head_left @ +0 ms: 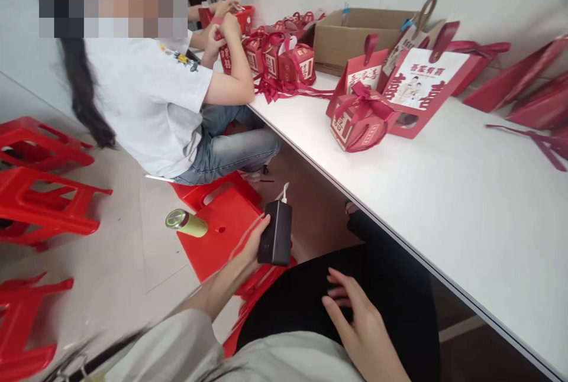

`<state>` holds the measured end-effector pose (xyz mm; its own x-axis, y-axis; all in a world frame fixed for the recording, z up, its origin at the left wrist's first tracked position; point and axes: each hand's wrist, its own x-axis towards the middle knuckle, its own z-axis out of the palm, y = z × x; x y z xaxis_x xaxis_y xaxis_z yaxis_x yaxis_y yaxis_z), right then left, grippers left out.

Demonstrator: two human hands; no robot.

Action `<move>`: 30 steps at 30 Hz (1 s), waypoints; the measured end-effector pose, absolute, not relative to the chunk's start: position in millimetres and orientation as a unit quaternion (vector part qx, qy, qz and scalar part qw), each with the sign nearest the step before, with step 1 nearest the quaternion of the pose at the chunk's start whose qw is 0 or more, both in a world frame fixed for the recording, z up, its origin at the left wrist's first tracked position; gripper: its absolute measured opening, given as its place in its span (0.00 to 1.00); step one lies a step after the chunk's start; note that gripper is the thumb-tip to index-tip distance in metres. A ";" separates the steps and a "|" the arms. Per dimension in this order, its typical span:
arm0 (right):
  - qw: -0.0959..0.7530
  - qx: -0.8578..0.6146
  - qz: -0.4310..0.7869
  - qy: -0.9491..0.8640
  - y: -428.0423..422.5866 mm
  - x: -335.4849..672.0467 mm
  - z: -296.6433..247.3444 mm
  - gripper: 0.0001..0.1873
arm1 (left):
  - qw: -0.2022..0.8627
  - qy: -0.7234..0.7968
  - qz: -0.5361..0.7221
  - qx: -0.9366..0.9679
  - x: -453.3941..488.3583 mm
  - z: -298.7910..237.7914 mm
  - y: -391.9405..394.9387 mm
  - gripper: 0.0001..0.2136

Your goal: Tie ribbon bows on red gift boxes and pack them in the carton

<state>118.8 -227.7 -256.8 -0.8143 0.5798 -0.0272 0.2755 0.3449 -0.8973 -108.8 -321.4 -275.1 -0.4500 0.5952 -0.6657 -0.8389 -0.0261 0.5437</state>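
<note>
White tabletop (470,193) out at three o'clock, ribboned red box (361,125) at two; left hand (254,245) clamped round a black power bank (277,237) at six, right hand (361,320) at five, thumb and forefinger apart!

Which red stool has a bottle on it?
The red stool between the seated person and the left hand with the black device; its seat carries the green bottle, unlike the other stools.

Bright light, blurry right edge
</note>
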 end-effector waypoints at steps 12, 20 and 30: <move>0.225 -0.239 0.781 -0.530 -218.0 75.9 -222.6 0.27 | 0.516 0.316 0.770 0.204 -62.0 -221.7 -283.1 0.37; 0.294 -0.140 0.609 -0.723 -188.3 92.4 -199.3 0.39 | 0.757 0.269 0.566 0.187 -83.5 -200.2 -305.5 0.36; 0.481 -0.212 0.327 -0.786 -186.6 108.4 -196.7 0.37 | 0.699 0.201 0.681 0.083 -66.0 -202.8 -284.6 0.30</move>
